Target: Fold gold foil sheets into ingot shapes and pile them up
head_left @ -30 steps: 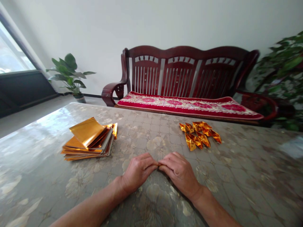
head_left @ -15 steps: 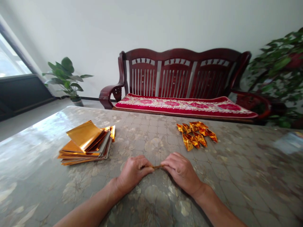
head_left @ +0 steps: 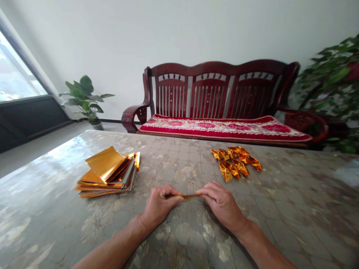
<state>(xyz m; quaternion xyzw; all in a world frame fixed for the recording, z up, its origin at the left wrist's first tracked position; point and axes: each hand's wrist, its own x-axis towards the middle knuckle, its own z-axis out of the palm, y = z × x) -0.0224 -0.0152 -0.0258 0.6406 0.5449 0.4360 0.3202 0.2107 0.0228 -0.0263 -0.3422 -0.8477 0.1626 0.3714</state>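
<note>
Head view.

Item: strip (head_left: pixel 191 196), one, gold-coloured, narrow, thin edge showing; held level between the two hands, above the near middle of the bench (head_left: pixel 174 168). Its ends are hidden in the grip.

Left hand (head_left: pixel 161 203): fingers (head_left: pixel 175 193) and thumb pinching the strip's left end. Forearm bare, entering from the lower edge.

Right hand (head_left: pixel 223 205): fingers and thumb pinching the strip's right end; knuckles uppermost. Forearm bare, entering from the lower right. The hands stand apart, joined only by the strip.

Stack (head_left: pixel 105 175): gold foil sheets, some with grey showing, loosely piled on the bench beyond and to the left of the left hand; top sheet askew.

Folded pieces (head_left: pixel 237 164): several, shiny gold, pointed at the ends, clustered on the bench beyond the right hand; some touching.

Bench: grey-brown, glossy, floral and lattice pattern. A pale item (head_left: pixel 349 172) at its right edge, too blurred to identify.

Behind the bench: settee (head_left: pixel 218 69), dark red wood, slatted back; cover (head_left: pixel 224 126) on the seat, red with a flowered band. Potted plant (head_left: pixel 84 95) left of the settee; foliage (head_left: pixel 333 82) at right. Window (head_left: pixel 19 71) far left. Wall (head_left: pixel 168 30), pale.
</note>
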